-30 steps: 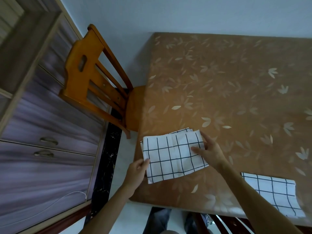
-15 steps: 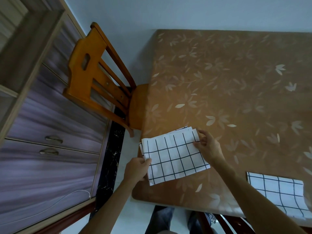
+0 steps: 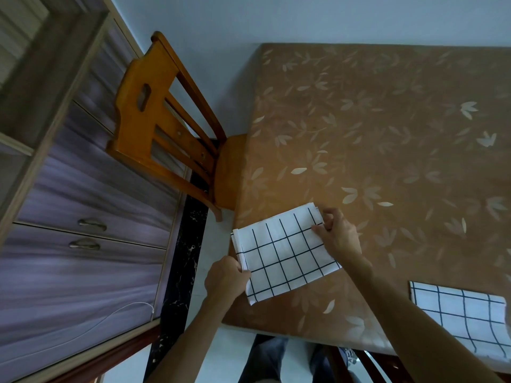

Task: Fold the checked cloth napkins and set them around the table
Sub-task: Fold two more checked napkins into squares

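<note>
Folded checked napkin (image 3: 284,255) lies at the near left corner of the table (image 3: 387,161), whose brown cover carries a pale leaf pattern; its left edge sits right at the table's side edge. The left hand (image 3: 225,277) pinches the napkin's near left edge, and the right hand (image 3: 338,236) grips its far right corner between thumb and fingers. A second checked napkin (image 3: 459,316) rests well apart to the right, near the table's front edge. Beside the table's left side stands a wooden chair (image 3: 160,134), pushed in so that its seat meets the table, and behind it a cabinet (image 3: 83,230) with purple-grey drawer fronts and metal handles lines the wall. The second napkin's right end is cut off by the picture's edge and partly covered by the right forearm; how many layers the held napkin has cannot be told, though stacked edges show at its far corner. Compared with half a second ago, the lower layer that peeked out at the far edge is now nearly squared up with the top, and the right hand has shifted to the corner.
</note>
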`<state>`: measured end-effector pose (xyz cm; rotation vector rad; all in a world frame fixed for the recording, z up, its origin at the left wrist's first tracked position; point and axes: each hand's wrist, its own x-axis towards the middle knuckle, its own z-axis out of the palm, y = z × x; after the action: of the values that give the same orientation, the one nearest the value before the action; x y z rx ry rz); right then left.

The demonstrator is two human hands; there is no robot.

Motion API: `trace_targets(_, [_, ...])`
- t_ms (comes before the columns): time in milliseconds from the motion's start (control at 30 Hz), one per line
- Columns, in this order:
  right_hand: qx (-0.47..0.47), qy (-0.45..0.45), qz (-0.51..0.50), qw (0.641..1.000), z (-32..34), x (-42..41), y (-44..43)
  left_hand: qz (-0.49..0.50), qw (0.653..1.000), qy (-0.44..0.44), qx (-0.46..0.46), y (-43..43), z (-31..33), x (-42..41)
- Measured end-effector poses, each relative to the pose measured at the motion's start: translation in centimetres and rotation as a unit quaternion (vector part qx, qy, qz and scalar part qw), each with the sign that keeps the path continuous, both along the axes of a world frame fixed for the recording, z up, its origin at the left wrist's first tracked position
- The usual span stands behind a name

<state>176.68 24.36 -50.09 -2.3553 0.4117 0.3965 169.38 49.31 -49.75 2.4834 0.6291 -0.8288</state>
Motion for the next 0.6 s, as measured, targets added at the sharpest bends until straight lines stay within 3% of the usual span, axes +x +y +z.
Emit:
trace_targets(167, [-0.019, 0.009, -0.005, 1.000, -0.1, -0.1, 0.2, -0.006, 0.999, 0.031, -0.007, 0.9, 0.0, -0.3])
trace_targets(333, [-0.055, -0.005, 0.001, 0.998, -0.4, -0.6, 0.0, -0.088, 0.993, 0.005, 0.077, 0.6, 0.0, -1.1])
trace_targets(500, [-0.087, -0.019, 0.016, 0.996, -0.9, -0.8, 0.3, -0.162, 0.955, -0.167, 0.182, -0.7, 0.8, -0.9])
trace_targets(600, [-0.091, -0.043, 0.012, 0.995, -1.2, -1.1, 0.6, -0.254, 0.916, -0.280, 0.136, -1.7, 0.2, -0.7])
